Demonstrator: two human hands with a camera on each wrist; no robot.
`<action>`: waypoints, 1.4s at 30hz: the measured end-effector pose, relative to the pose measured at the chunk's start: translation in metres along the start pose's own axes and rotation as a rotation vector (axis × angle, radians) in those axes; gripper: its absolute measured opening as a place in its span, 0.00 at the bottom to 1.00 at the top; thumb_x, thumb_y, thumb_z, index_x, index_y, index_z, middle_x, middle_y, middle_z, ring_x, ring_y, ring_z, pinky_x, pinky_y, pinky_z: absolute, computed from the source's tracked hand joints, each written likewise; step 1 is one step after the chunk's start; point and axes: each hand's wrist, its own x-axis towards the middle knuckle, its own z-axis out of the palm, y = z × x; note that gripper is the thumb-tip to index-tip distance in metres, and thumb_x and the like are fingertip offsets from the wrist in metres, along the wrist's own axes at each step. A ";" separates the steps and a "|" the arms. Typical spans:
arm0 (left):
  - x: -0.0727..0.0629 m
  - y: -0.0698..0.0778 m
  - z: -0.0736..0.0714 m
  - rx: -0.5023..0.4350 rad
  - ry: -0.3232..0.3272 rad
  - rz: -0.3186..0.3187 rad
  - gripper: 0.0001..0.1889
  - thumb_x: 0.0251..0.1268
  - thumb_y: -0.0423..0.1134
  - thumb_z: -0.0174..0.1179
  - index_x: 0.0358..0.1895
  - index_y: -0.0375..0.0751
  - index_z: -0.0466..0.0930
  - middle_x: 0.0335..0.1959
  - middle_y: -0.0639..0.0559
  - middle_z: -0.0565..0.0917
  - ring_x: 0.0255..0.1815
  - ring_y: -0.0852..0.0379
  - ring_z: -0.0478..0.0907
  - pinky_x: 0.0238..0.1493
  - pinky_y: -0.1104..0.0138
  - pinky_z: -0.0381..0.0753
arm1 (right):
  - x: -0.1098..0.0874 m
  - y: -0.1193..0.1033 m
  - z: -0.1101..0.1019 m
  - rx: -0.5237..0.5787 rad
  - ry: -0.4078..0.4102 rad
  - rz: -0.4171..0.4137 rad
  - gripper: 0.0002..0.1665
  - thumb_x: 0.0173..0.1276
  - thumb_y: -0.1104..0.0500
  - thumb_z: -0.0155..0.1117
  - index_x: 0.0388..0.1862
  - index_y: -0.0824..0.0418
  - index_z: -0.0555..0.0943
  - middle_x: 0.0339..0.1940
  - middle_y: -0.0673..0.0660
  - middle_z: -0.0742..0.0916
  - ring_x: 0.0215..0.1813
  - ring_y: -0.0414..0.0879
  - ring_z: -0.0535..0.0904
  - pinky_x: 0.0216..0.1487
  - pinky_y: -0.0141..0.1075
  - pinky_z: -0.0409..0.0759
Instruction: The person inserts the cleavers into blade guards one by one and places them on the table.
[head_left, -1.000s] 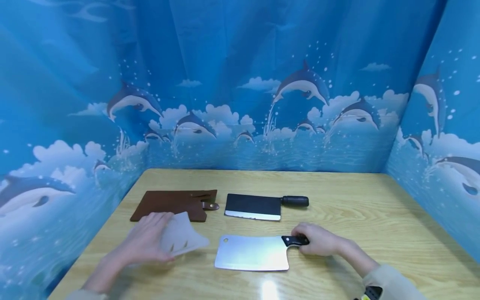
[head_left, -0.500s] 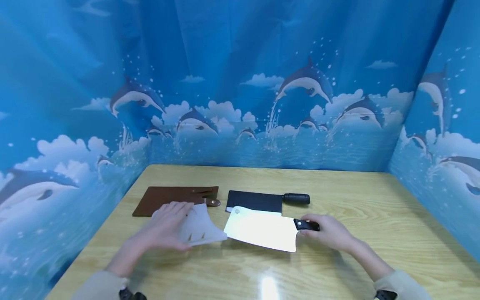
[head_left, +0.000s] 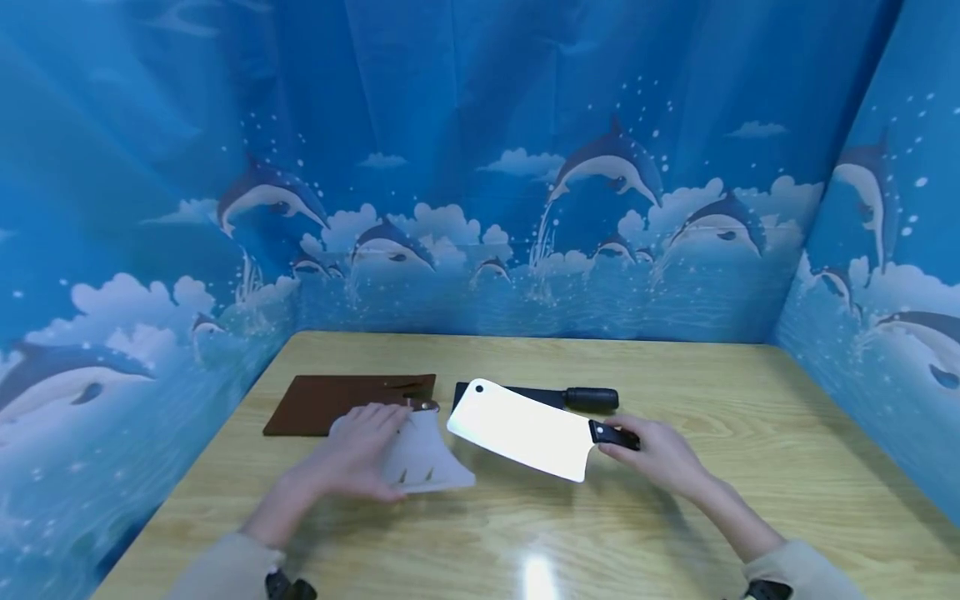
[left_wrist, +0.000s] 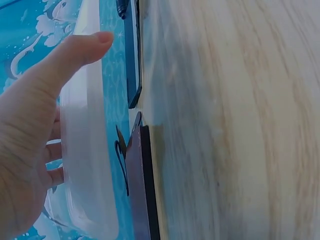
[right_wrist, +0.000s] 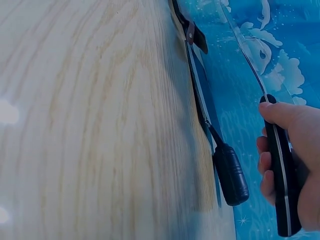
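Tabletop, cleaver in right hand.

Cleaver blade shiny metal; white pc transl. plastic; tbl glossy wood.

Count two cleavers: one steel cleaver in the fingers of your right hand, one black-bladed cleaver just beyond them. Sheaths, two: one white plastic sheath in your left hand's fingers, one brown leather sheath beyond those. Below your fingers, one wooden table.
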 end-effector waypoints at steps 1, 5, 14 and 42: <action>0.001 0.001 0.001 0.003 0.003 0.004 0.57 0.29 0.65 0.70 0.64 0.30 0.63 0.60 0.37 0.71 0.58 0.42 0.67 0.57 0.46 0.66 | 0.000 0.000 0.000 0.001 0.002 -0.002 0.23 0.61 0.45 0.63 0.49 0.59 0.80 0.32 0.52 0.83 0.26 0.40 0.71 0.24 0.35 0.68; 0.004 0.005 0.003 0.023 0.005 0.008 0.57 0.28 0.66 0.69 0.65 0.32 0.63 0.60 0.39 0.70 0.59 0.43 0.66 0.57 0.48 0.65 | 0.000 -0.001 0.001 0.009 0.006 0.001 0.23 0.61 0.46 0.64 0.50 0.60 0.80 0.34 0.54 0.84 0.27 0.41 0.72 0.25 0.35 0.68; 0.008 0.011 0.000 0.061 -0.005 0.015 0.58 0.27 0.68 0.68 0.65 0.32 0.64 0.61 0.39 0.70 0.60 0.42 0.67 0.59 0.48 0.64 | -0.002 0.001 -0.002 -0.054 0.044 -0.036 0.22 0.61 0.47 0.64 0.50 0.59 0.80 0.36 0.55 0.84 0.29 0.41 0.74 0.25 0.35 0.69; 0.009 0.023 0.008 0.136 0.050 -0.061 0.59 0.24 0.73 0.64 0.64 0.36 0.66 0.56 0.43 0.75 0.55 0.47 0.70 0.52 0.51 0.70 | -0.005 -0.004 0.011 -0.327 0.259 -0.339 0.14 0.53 0.55 0.71 0.38 0.57 0.82 0.26 0.52 0.85 0.20 0.40 0.76 0.17 0.28 0.67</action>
